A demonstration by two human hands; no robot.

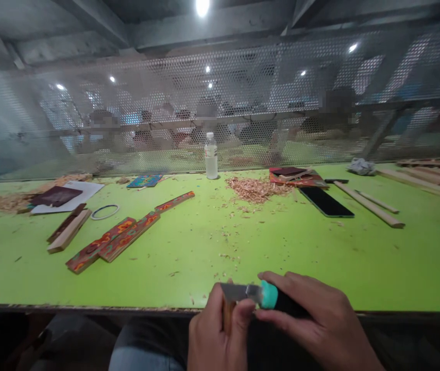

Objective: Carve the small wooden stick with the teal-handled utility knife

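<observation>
My right hand is closed around the dark handle of a knife with a teal collar and a short, wide metal blade. The blade points left and lies across the top of a small brown piece of wood. Between the thumb and fingers of my left hand that piece stands roughly upright, its lower part hidden by the hand. My left thumb tip is close under the blade. Both hands are at the table's front edge, above my lap.
Painted wooden strips lie left on the green table, near a white ring. A water bottle stands at the back, beside wood shavings. To the right are a phone and wooden sticks. A mesh screen rises behind.
</observation>
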